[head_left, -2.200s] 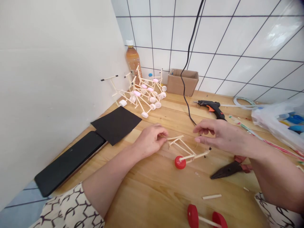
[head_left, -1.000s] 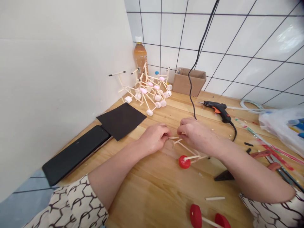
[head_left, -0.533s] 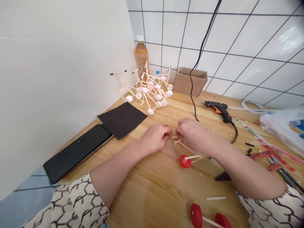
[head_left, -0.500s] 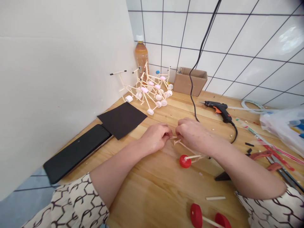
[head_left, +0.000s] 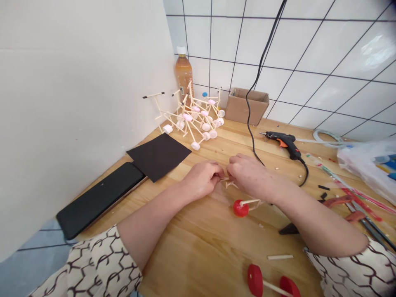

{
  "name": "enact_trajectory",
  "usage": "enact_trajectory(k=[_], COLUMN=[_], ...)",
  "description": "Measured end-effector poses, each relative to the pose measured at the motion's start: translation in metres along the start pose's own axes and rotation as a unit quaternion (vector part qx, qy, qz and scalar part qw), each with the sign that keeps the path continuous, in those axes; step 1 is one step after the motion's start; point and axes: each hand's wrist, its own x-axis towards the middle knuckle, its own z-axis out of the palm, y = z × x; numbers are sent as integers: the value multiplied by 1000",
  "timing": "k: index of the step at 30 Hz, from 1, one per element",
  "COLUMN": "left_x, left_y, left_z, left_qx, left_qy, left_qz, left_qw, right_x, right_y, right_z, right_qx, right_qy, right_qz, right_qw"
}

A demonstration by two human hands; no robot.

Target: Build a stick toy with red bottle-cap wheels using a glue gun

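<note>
A small frame of thin wooden sticks (head_left: 230,184) lies on the wooden table (head_left: 198,247), with a red bottle-cap wheel (head_left: 240,208) at its near end. My left hand (head_left: 202,178) is closed in a pinch on the frame's far end. My right hand (head_left: 252,175) is closed too, its fingertips pinching the same end right beside the left hand and covering most of the frame.
A heap of finished stick models with pale wheels (head_left: 193,117) and a drink bottle (head_left: 183,74) stand at the back. Nearby are a cardboard box (head_left: 246,106), a glue gun (head_left: 283,140) with its cord, black paper (head_left: 159,154), a phone (head_left: 99,198), pliers (head_left: 328,210), a red wheel pair (head_left: 269,284), a plastic bag (head_left: 371,165).
My right hand came in from the right and closed on the frame's far end beside my left hand. Since then both hands have barely shifted.
</note>
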Motion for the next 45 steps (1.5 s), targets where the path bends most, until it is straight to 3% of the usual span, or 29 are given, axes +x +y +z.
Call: enact_trajectory(k=[5, 11, 18, 24, 29, 35, 45], left_x=[-1, -2, -2, -2, -2, -2, -1], left_y=[3, 6, 5, 2, 1, 2, 11], left_z=[-2, -4, -2, 0, 1, 2, -8], left_qx=[0, 1, -2, -7, 3, -4, -69], left_qy=[1, 9, 10, -1, -7, 2, 34], left_qz=[-4, 8, 10, 4, 5, 4, -34], left_qw=[1000, 1000, 1000, 1000, 1000, 1000, 996], right_x=[-11, -50, -95, -106, -98, -95, -95], right_y=[7, 28, 43, 45, 39, 31, 25], right_z=[-12, -25, -6, -1, -1, -1, 2], right_qx=[41, 141, 240, 319, 327, 322, 264], right_qy=[24, 47, -36, -76, -76, -83, -29], right_qz=[44, 141, 216, 194, 137, 129, 82], right_qw=[998, 979, 946, 925, 932, 934, 961])
